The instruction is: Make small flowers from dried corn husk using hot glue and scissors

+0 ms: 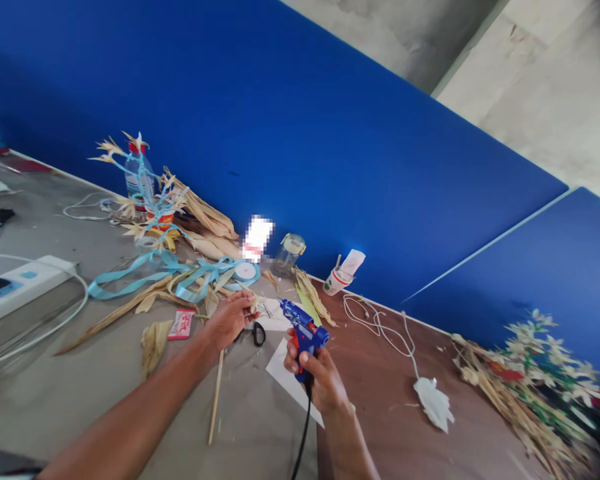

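Note:
My right hand [320,373] is wrapped round the handle of a blue glue gun [303,328], its nozzle pointing up and left. A black cord [304,427] hangs from the grip. Left of the nozzle, my left hand [234,317] pinches a small pale piece of corn husk [254,305]; its exact shape is too small to make out. Black-handled scissors [259,334] lie just below those fingers, partly hidden. White paper [293,383] is on the table under the glue gun, and a thin wooden stick [216,400] lies below my left wrist.
Light-blue ribbon [130,283], dried corn husks [203,210] and a bottle [139,177] with blue-stemmed husk flowers stand at left. A power strip [27,287] lies nearer. Along the blue partition are a jar [287,255] and paper cup [336,282]. White flowers [545,347] are far right.

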